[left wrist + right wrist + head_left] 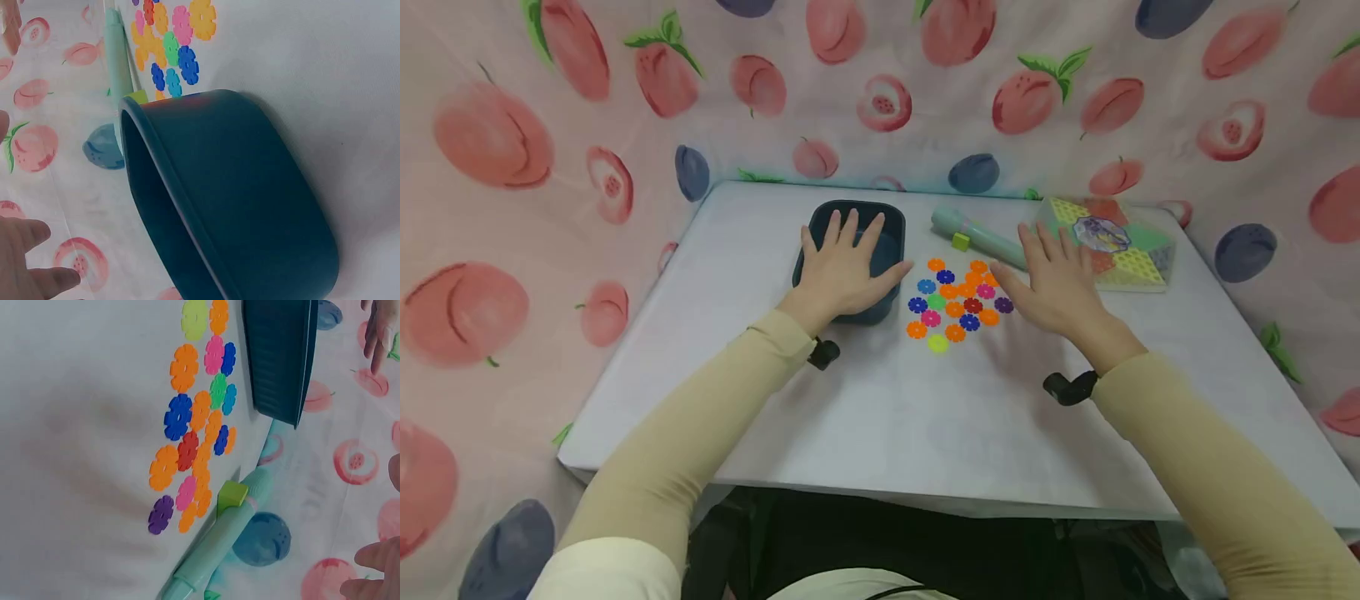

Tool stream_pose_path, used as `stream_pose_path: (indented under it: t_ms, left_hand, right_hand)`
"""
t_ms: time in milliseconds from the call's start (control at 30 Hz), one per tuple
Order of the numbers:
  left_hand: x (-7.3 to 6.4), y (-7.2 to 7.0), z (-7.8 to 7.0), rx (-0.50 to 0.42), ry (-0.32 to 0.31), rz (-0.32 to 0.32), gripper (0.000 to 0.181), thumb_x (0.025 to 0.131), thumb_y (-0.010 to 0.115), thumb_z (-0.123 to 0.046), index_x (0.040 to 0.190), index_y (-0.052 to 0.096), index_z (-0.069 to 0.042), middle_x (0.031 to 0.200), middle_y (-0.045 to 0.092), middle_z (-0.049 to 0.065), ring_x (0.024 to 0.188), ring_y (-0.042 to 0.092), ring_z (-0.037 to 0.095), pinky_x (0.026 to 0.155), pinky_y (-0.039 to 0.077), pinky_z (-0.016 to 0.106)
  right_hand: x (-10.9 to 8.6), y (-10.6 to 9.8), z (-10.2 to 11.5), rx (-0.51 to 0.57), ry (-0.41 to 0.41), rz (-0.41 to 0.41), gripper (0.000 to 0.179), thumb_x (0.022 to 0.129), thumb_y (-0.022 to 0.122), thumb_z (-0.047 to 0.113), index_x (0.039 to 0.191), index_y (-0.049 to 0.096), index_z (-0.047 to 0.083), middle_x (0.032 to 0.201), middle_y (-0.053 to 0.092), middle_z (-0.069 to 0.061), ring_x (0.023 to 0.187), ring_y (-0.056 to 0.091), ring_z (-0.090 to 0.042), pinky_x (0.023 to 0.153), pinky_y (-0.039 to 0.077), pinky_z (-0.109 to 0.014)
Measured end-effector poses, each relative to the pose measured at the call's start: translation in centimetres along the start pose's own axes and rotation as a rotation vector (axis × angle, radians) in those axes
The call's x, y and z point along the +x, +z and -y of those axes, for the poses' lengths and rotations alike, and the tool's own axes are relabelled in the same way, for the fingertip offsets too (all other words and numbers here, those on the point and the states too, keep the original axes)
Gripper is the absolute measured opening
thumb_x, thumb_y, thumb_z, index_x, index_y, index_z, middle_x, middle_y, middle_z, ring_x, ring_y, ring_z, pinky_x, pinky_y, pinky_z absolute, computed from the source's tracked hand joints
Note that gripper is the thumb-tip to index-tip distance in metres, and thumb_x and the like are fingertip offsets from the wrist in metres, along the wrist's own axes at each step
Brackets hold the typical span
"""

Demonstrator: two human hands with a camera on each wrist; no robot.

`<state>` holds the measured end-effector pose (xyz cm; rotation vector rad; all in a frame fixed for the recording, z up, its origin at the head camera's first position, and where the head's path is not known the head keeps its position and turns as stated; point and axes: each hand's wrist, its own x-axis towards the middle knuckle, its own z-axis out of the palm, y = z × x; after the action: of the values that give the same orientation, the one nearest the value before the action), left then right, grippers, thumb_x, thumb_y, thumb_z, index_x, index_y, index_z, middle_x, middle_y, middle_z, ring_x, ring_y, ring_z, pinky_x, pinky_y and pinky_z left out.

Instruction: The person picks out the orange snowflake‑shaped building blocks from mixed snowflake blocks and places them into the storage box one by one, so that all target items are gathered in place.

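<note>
My left hand [841, 271], fingers spread, hovers over a dark teal plastic tub [892, 242]; the left wrist view shows the tub's side wall [231, 187] close up. To the right, my right hand [1054, 287] is held above the table with straight, parted fingers and nothing in its grasp. Between the hands lie several flower-shaped plastic discs [954, 309] in orange, blue, pink, green, red, purple and yellow. The right wrist view shows these notched discs [188, 450] lying flat and close together. Near the right hand's fingertips is a mint-green tube-shaped object [981, 237].
A small yellow-green cube [960, 242] sits against the mint-green tube. At the back right lies a flat, colourfully patterned box or book [1138, 250]. The white-covered table [880, 433] meets a peach-print cloth [940, 92] behind and at the sides.
</note>
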<state>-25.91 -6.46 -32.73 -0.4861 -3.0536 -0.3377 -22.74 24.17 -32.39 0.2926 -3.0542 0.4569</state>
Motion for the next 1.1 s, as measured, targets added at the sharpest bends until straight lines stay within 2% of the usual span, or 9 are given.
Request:
stream_pose_path:
  t_ms: [200, 300, 400, 467, 567, 667, 767, 933, 1100]
  left_hand:
    - [0.8, -1.5, 0.3, -0.029, 0.020, -0.045, 0.091, 0.094, 0.032, -0.079, 0.166, 0.016, -0.025, 0.170, 0.012, 0.013, 0.155, 0.002, 0.038, 0.116, -0.002, 0.069]
    - [0.8, -2.2, 0.1, -0.043, 0.043, -0.038, 0.090, 0.095, 0.031, -0.079, 0.166, 0.015, -0.025, 0.170, 0.012, 0.012, 0.156, 0.002, 0.037, 0.117, 0.000, 0.066]
    - [0.2, -2.6, -0.5, -0.075, 0.090, -0.019, 0.089, 0.096, 0.031, -0.077, 0.166, 0.015, -0.024, 0.170, 0.011, 0.011, 0.156, 0.002, 0.036, 0.119, 0.001, 0.062]
    - [-0.4, -2.6, -1.0, -0.113, 0.134, -0.023, 0.086, 0.098, 0.034, -0.073, 0.166, 0.019, -0.022, 0.170, 0.014, 0.011, 0.156, 0.007, 0.035, 0.121, 0.006, 0.059]
    - [-1.7, -2.4, -1.9, -0.205, 0.212, -0.064, 0.079, 0.101, 0.044, -0.064, 0.161, 0.033, -0.014, 0.164, 0.031, 0.010, 0.151, 0.025, 0.031, 0.120, 0.022, 0.051]
    - [-3.2, -2.1, -2.8, -0.333, 0.283, -0.097, 0.066, 0.101, 0.054, -0.054, 0.150, 0.048, -0.009, 0.150, 0.049, 0.008, 0.138, 0.043, 0.025, 0.113, 0.038, 0.043]
    - [-4.8, -1.9, -3.4, -0.441, 0.320, -0.095, 0.057, 0.101, 0.059, -0.048, 0.141, 0.054, -0.008, 0.140, 0.057, 0.005, 0.129, 0.049, 0.020, 0.107, 0.044, 0.038]
    - [-7.1, -0.7, -3.5, -0.507, 0.340, -0.056, 0.054, 0.101, 0.059, -0.046, 0.139, 0.056, -0.009, 0.137, 0.059, 0.003, 0.126, 0.052, 0.017, 0.106, 0.044, 0.037]
    - [-9.8, 1.8, -3.2, -0.596, 0.286, 0.055, 0.051, 0.101, 0.058, -0.048, 0.137, 0.057, -0.012, 0.135, 0.061, 0.002, 0.126, 0.055, 0.018, 0.105, 0.046, 0.042]
  right_hand:
    - [0.8, -1.0, -0.6, 0.021, -0.014, -0.012, 0.089, 0.102, 0.032, 0.066, 0.165, 0.011, 0.006, 0.169, 0.004, -0.023, 0.152, -0.008, -0.049, 0.114, -0.011, -0.067]
    - [0.8, -1.5, -1.0, 0.047, -0.023, -0.019, 0.087, 0.103, 0.032, 0.064, 0.164, 0.014, 0.006, 0.168, 0.007, -0.023, 0.153, -0.005, -0.048, 0.114, -0.008, -0.069]
    - [0.3, -1.9, -1.9, 0.102, -0.043, -0.031, 0.082, 0.105, 0.036, 0.058, 0.163, 0.017, 0.003, 0.167, 0.012, -0.024, 0.153, 0.001, -0.047, 0.116, -0.002, -0.068]
    - [-0.2, -2.2, -2.6, 0.159, -0.044, -0.026, 0.079, 0.106, 0.038, 0.054, 0.162, 0.019, 0.002, 0.166, 0.016, -0.025, 0.153, 0.006, -0.046, 0.118, 0.003, -0.066]
    - [-1.2, -2.6, -3.6, 0.256, -0.020, -0.004, 0.076, 0.107, 0.041, 0.051, 0.161, 0.022, 0.001, 0.164, 0.023, -0.025, 0.151, 0.017, -0.046, 0.117, 0.013, -0.066]
    - [-2.5, -2.6, -4.6, 0.342, 0.010, 0.005, 0.071, 0.108, 0.042, 0.047, 0.159, 0.028, 0.000, 0.162, 0.028, -0.024, 0.147, 0.026, -0.046, 0.115, 0.021, -0.066]
    - [-3.8, -2.4, -5.3, 0.406, 0.029, -0.008, 0.065, 0.109, 0.043, 0.044, 0.155, 0.036, 0.000, 0.159, 0.033, -0.023, 0.145, 0.031, -0.044, 0.113, 0.026, -0.064]
    - [-5.5, -1.2, -5.6, 0.449, 0.070, 0.012, 0.064, 0.109, 0.041, 0.048, 0.154, 0.039, 0.002, 0.155, 0.039, -0.023, 0.143, 0.035, -0.042, 0.111, 0.030, -0.064]
    - [-6.7, 0.3, -4.9, 0.458, 0.082, 0.103, 0.062, 0.109, 0.041, 0.046, 0.154, 0.040, 0.004, 0.157, 0.039, -0.021, 0.144, 0.035, -0.041, 0.111, 0.031, -0.065]
